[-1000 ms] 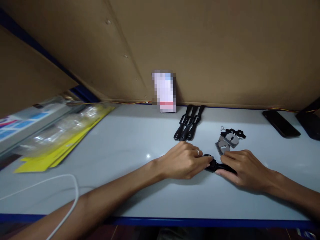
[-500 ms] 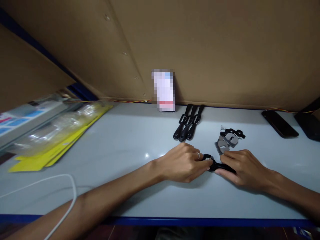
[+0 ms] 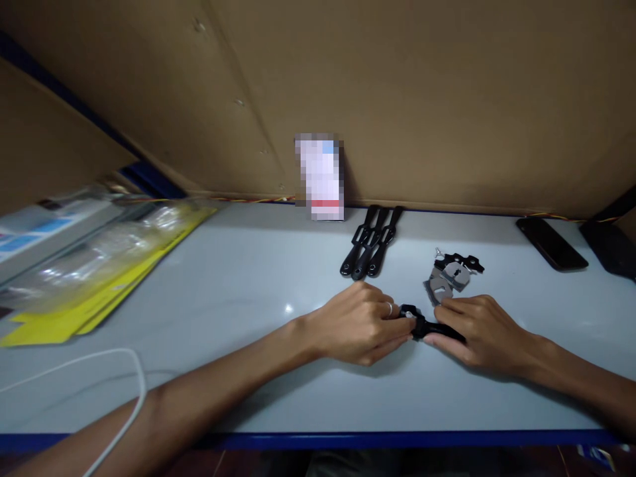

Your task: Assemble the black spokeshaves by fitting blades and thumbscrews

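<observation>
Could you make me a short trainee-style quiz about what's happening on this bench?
1. True or false: the right hand is gripping the white cable.
2. Which hand wears the ring?
A) the right hand
B) the left hand
C) both
3. Fill in the number: beyond the left hand, ____ long black pieces lie side by side on the table.

Key:
1. False; it holds a black tool.
2. B
3. three
</observation>
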{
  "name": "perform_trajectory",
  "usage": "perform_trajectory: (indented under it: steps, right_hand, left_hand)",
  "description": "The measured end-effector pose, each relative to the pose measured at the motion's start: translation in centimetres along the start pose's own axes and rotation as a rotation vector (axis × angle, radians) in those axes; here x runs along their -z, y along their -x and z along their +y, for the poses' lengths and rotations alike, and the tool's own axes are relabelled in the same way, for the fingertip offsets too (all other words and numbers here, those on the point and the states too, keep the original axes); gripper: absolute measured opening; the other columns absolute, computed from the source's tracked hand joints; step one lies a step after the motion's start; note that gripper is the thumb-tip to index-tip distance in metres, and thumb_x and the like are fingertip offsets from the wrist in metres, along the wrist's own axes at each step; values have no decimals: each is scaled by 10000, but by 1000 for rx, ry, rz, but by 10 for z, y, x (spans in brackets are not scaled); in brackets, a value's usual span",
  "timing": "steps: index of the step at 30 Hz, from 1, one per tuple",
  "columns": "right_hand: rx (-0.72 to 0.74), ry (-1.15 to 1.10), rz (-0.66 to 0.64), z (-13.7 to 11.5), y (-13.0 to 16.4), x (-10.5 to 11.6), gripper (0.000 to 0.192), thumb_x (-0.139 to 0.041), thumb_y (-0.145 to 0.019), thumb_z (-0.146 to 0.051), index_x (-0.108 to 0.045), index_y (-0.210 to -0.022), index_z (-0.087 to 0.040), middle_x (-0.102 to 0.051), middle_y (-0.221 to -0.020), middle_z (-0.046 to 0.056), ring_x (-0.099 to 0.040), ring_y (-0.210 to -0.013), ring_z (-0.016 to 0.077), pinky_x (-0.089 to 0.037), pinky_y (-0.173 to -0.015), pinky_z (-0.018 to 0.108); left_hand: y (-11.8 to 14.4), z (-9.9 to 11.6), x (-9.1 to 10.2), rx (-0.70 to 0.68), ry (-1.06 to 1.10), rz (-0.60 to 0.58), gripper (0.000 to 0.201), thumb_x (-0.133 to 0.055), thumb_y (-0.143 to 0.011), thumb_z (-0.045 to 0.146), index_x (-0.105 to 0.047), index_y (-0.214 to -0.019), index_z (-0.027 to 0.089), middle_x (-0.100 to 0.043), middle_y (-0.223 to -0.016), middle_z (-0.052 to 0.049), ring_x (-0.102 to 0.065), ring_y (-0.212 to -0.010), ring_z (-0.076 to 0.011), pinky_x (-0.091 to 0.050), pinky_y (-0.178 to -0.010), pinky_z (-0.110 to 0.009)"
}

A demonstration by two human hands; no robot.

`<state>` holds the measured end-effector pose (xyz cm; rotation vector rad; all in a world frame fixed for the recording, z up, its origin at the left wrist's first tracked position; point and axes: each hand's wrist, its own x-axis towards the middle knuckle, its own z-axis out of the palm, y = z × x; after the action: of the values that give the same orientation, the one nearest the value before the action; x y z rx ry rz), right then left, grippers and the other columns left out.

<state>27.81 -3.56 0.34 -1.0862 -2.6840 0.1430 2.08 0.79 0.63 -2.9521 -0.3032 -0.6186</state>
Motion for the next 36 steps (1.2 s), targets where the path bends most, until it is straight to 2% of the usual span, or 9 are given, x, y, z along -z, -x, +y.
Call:
perform_trajectory:
  steps: [4,9,11,17,21,26,33,36]
  right_hand:
    - [0,1,5,0,0,0,402,-432,-1059,-452,-617,-844,-167,-625,-733,28,-529,-607,151,-297,-586,312]
    - [-2,4,-6,0,0,0,391,-443,-1057,-447,-621,-850,-167,-625,-731,26,-522,-606,149,-294,-582,309]
    - [-1,5,-5,0,0,1,393,-444,-1056,-447,-622,-848,-165,-625,-730,28,-519,-603,148,-292,-581,308]
    - [0,3,-5,0,0,0,380,-453,-1055,-439,-629,-858,-166,-636,-737,31,-524,-613,145,-298,-585,303]
    - [1,7,2,0,0,0,373,-456,-1053,-432,-629,-858,-165,-635,-734,31,-520,-606,144,-296,-586,302]
    - [5,20,1,0,0,0,394,-444,-1058,-445,-626,-851,-163,-639,-737,34,-523,-609,144,-296,-585,300]
    - [-3,12,7,-1,0,1,382,-458,-1049,-436,-634,-844,-167,-640,-728,33,-513,-596,137,-288,-574,300]
    - [1,10,10,-1,-1,1,382,-449,-1051,-434,-630,-846,-169,-639,-731,32,-515,-597,141,-289,-576,304]
  left_hand:
    - [1,-3,-3,50,-53,24,220,-450,-1040,242,-652,-970,188,-608,-571,27,-551,-489,-128,-314,-457,-333]
    - [2,-5,-4,68,-72,11,346,-474,-1040,281,-591,-727,192,-575,-544,16,-516,-483,-121,-299,-464,-344]
    - [2,-4,-2,42,-45,0,353,-477,-1035,269,-587,-708,192,-574,-548,11,-504,-482,-118,-291,-467,-350]
    - [2,-2,0,2,19,20,280,-478,-1027,241,-661,-820,190,-599,-572,3,-512,-485,-127,-286,-462,-361]
    - [2,-3,0,-13,38,32,230,-469,-1026,233,-693,-1000,187,-615,-585,13,-521,-471,-131,-287,-453,-360]
    - [2,-5,-2,54,-53,14,238,-442,-1048,257,-670,-1057,188,-631,-586,22,-569,-497,-139,-336,-469,-345]
    - [1,-4,-4,97,-91,-4,306,-437,-1061,332,-612,-850,194,-584,-544,17,-511,-452,-128,-269,-451,-337]
    - [0,-2,-5,109,-89,-16,337,-424,-1066,302,-550,-771,201,-566,-529,19,-495,-447,-120,-237,-461,-335]
